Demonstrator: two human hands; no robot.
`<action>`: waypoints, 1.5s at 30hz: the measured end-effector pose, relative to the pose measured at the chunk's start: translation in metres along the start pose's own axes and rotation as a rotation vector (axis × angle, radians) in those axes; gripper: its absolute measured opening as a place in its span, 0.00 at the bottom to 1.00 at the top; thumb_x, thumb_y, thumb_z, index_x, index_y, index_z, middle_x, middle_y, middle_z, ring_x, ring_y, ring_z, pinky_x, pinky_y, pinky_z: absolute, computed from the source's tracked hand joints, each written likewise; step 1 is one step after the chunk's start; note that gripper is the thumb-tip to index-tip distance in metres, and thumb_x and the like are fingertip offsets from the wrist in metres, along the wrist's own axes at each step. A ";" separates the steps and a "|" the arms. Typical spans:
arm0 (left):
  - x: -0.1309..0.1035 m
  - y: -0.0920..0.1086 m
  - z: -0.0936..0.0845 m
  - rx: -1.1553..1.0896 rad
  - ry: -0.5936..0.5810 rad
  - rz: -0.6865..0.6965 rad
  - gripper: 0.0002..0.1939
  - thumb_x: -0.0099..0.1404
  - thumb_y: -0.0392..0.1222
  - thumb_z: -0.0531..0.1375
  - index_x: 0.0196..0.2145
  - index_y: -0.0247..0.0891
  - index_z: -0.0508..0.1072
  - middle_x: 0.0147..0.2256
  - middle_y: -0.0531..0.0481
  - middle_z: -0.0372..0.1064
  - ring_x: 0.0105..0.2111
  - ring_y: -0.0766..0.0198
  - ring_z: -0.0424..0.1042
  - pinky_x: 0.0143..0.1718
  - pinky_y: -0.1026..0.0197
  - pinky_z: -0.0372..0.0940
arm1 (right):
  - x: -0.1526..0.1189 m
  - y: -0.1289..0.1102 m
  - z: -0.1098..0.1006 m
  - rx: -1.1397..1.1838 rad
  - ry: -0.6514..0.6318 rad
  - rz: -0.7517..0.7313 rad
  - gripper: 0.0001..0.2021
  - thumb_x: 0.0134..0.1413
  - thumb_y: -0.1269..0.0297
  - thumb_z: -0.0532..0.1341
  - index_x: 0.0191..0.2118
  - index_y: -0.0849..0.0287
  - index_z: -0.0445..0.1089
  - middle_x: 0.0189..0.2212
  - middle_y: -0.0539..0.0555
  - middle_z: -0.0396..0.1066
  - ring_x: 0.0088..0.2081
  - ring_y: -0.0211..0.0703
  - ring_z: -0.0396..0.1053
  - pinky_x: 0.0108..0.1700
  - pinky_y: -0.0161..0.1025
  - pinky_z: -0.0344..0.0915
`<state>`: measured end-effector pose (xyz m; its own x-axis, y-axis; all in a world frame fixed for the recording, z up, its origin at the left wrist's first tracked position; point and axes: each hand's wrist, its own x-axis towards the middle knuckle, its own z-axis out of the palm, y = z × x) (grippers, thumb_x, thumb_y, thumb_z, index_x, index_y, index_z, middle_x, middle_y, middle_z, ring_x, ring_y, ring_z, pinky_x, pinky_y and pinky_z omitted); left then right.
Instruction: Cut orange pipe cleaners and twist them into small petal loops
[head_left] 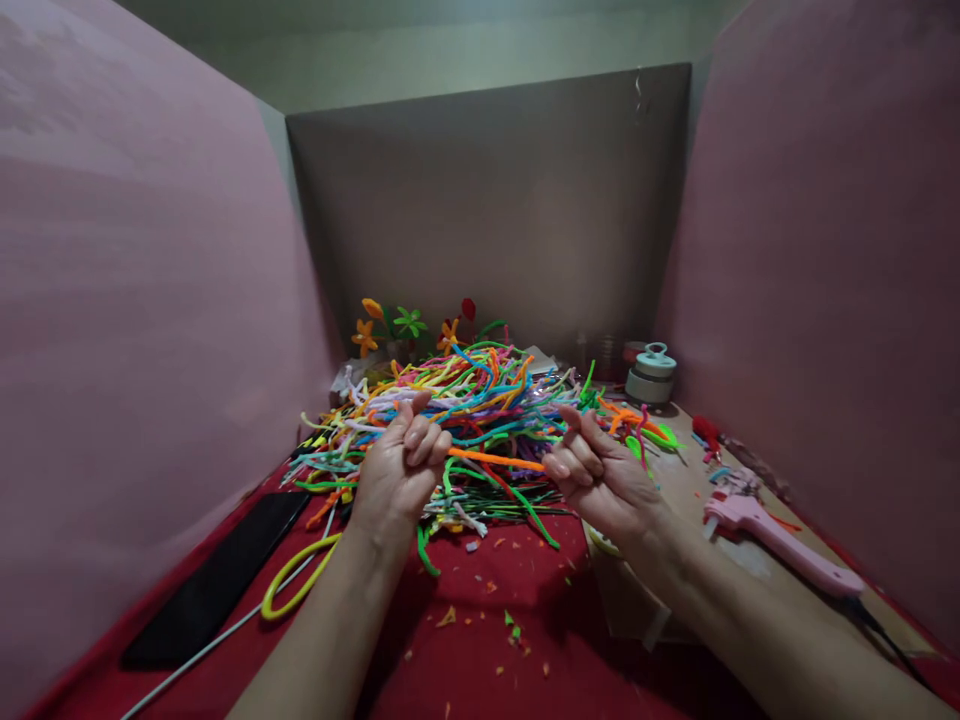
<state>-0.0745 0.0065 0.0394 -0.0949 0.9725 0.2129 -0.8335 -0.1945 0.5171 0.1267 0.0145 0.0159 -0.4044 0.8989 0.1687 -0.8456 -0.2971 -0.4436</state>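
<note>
An orange pipe cleaner (496, 460) stretches nearly straight between my two hands. My left hand (409, 455) is closed around one end, its fingers curled toward me. At the other end my right hand (592, 460) grips it the same way, with the index finger raised. Behind and beneath the hands spreads a big tangled heap of pipe cleaners (480, 385) in many colours. Some green pipe cleaners (536, 518) stick out of the heap toward me.
A pink glue gun (787, 540) lies on a board at right, near a pale green round container (651, 375). Finished orange flowers (365, 338) stand behind the heap. At left lie a black flat object (217, 580) and a yellow loop (281, 590). Coloured scraps (514, 630) dot the red cloth.
</note>
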 end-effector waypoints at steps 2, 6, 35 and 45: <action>-0.004 0.003 0.003 0.011 -0.051 0.004 0.14 0.68 0.35 0.46 0.34 0.30 0.70 0.11 0.61 0.48 0.10 0.76 0.47 0.13 0.69 0.47 | 0.000 -0.002 0.001 -0.012 0.010 -0.001 0.12 0.60 0.63 0.52 0.35 0.63 0.71 0.10 0.40 0.42 0.15 0.29 0.37 0.21 0.28 0.54; -0.010 0.007 0.007 0.049 -0.129 0.038 0.14 0.68 0.38 0.47 0.36 0.29 0.71 0.10 0.62 0.45 0.11 0.76 0.43 0.13 0.69 0.46 | -0.002 -0.006 0.004 -0.014 0.059 -0.001 0.14 0.60 0.63 0.51 0.34 0.65 0.70 0.10 0.39 0.39 0.15 0.29 0.33 0.20 0.27 0.52; 0.004 0.013 -0.005 0.121 -0.042 0.144 0.13 0.67 0.37 0.47 0.40 0.31 0.71 0.23 0.52 0.65 0.20 0.73 0.64 0.22 0.68 0.62 | 0.005 -0.011 -0.007 0.069 0.058 0.027 0.17 0.64 0.66 0.41 0.38 0.63 0.66 0.12 0.42 0.47 0.14 0.30 0.49 0.22 0.30 0.57; -0.008 0.020 0.003 0.174 -0.050 0.163 0.17 0.68 0.35 0.45 0.29 0.28 0.70 0.12 0.59 0.51 0.12 0.76 0.47 0.17 0.69 0.53 | -0.001 -0.014 0.002 -0.008 0.040 -0.015 0.11 0.61 0.69 0.49 0.37 0.61 0.68 0.11 0.40 0.39 0.14 0.31 0.38 0.19 0.29 0.53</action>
<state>-0.0887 -0.0053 0.0510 -0.1897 0.9199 0.3433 -0.7029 -0.3714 0.6067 0.1385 0.0179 0.0235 -0.3772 0.9154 0.1403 -0.8487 -0.2811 -0.4479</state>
